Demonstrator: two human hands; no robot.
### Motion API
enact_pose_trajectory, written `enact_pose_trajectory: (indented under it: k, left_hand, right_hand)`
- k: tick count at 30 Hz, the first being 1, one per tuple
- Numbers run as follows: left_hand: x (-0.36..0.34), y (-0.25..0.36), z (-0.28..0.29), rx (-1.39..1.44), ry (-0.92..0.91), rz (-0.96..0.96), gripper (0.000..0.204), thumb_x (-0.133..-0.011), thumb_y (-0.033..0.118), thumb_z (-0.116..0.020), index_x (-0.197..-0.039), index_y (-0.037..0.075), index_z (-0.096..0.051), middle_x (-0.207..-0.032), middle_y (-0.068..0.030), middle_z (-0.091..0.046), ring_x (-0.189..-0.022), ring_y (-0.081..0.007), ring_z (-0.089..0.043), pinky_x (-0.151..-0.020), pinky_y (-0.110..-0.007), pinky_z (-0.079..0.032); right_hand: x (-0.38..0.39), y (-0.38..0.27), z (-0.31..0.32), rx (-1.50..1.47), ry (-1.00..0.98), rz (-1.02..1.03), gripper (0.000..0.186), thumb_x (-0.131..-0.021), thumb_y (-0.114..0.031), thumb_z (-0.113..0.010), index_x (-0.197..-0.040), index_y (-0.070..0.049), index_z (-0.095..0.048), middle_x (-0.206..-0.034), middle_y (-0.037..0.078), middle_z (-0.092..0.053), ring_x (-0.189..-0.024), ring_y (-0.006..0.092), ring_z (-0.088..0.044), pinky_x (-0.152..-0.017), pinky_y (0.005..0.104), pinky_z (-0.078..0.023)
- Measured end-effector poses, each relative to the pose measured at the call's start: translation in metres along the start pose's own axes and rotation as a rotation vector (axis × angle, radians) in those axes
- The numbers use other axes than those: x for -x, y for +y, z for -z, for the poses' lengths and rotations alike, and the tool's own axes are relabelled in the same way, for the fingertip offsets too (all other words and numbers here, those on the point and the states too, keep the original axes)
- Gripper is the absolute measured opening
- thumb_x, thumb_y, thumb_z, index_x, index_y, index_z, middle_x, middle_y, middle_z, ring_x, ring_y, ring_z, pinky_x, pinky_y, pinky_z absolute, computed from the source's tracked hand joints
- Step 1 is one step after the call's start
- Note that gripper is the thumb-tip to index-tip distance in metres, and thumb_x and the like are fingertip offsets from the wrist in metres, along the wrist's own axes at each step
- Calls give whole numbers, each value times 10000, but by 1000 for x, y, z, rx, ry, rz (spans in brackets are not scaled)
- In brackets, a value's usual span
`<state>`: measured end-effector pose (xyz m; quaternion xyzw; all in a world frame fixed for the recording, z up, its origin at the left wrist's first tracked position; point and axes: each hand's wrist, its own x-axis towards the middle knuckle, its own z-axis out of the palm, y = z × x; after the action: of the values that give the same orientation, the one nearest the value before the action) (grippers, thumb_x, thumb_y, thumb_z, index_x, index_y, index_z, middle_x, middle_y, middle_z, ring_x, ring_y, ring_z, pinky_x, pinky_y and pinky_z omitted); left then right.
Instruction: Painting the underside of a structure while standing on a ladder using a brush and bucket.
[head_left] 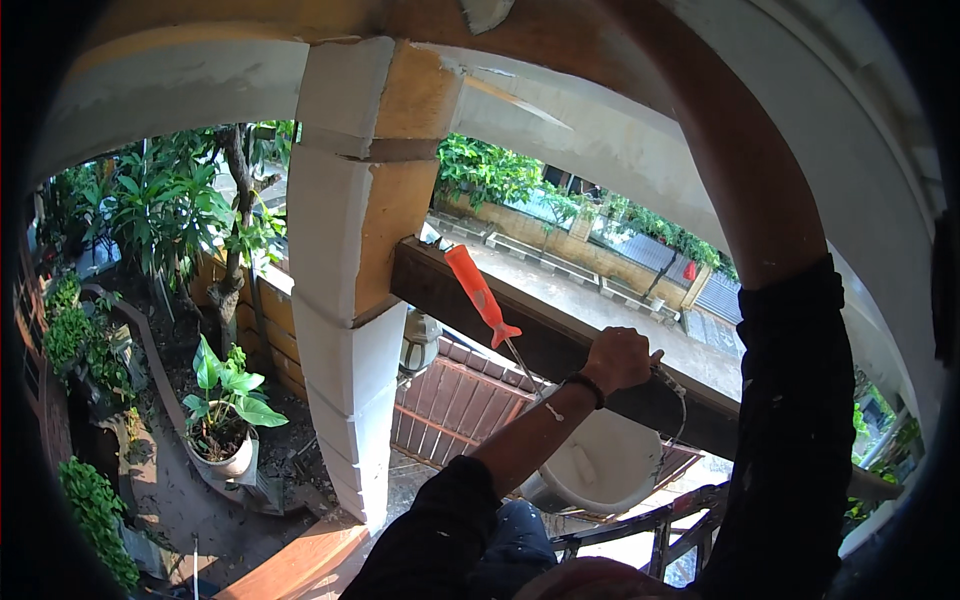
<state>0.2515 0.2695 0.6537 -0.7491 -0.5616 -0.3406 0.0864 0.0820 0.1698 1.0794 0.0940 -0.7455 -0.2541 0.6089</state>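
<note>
My left hand (618, 359) is closed in a fist at the dark wooden beam (560, 345), a dark band round its wrist. A thin bucket handle (682, 402) runs from beside the fist down to a whitish bucket (632, 462), hanging below the beam. A pale, elongated thing lies inside the bucket. To the left of my hand, a tool with an orange-red handle (472, 283) leans at the beam, handle up. Its thin metal rod drops towards the bucket; its working end is partly hidden by my forearm. My right arm reaches up past the top edge, its hand out of sight.
A white and tan pillar (345, 290) stands left of the beam. Overhead runs a brown-orange beam (200, 28). Dark metal rungs (665, 540) lie below near my legs. Far down are a brown gate (450, 400), a potted plant (228, 455) and a street.
</note>
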Motion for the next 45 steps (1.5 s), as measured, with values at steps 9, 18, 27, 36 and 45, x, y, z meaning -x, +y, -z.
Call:
enact_pose_trajectory:
  k: [9, 18, 27, 36, 45]
  left_hand:
    - [3, 0, 8, 54, -21, -23, 551, -1004, 488, -453, -909, 23, -733, -934, -207, -721, -941, -349, -697, -863, -440, -531]
    - [2, 1, -1, 38, -4, -31, 544, -1008, 487, -442, -898, 40, -732, -926, -190, -723, -934, -341, -695, -868, -448, -524]
    - [-1, -4, -8, 22, 68, -18, 481, -973, 463, -531, -845, 54, -749, -859, -161, -724, -869, -319, -706, -803, -438, -535]
    - [1, -1, -5, 42, 69, -25, 463, -969, 461, -537, -854, 63, -743, -874, -150, -723, -890, -304, -698, -830, -427, -523]
    - [4, -6, 0, 28, 46, -21, 467, -976, 457, -523, -849, 65, -743, -870, -155, -724, -888, -311, -704, -815, -432, -533]
  right_hand:
    - [-4, 22, 80, 118, -94, -13, 275, -764, -195, -677, -874, 17, -540, -773, 229, -631, -635, 366, -622, -610, 487, -496]
    - [1, -18, 154, -189, -259, -110, 184, -882, -145, -720, -874, -26, -579, -730, 29, -580, -622, 141, -596, -551, 319, -516]
    - [-28, -3, 76, -654, -350, 190, 118, -755, -65, -786, -723, -46, -674, -739, 51, -652, -675, 146, -618, -601, 290, -474]
    - [7, 6, 48, -1160, -526, -52, 107, -680, 7, -748, -693, -74, -679, -724, 21, -678, -706, 133, -625, -662, 297, -483]
    - [24, -31, 15, -453, -395, 85, 56, -714, -73, -722, -701, -77, -668, -667, 77, -660, -625, 180, -620, -591, 334, -473]
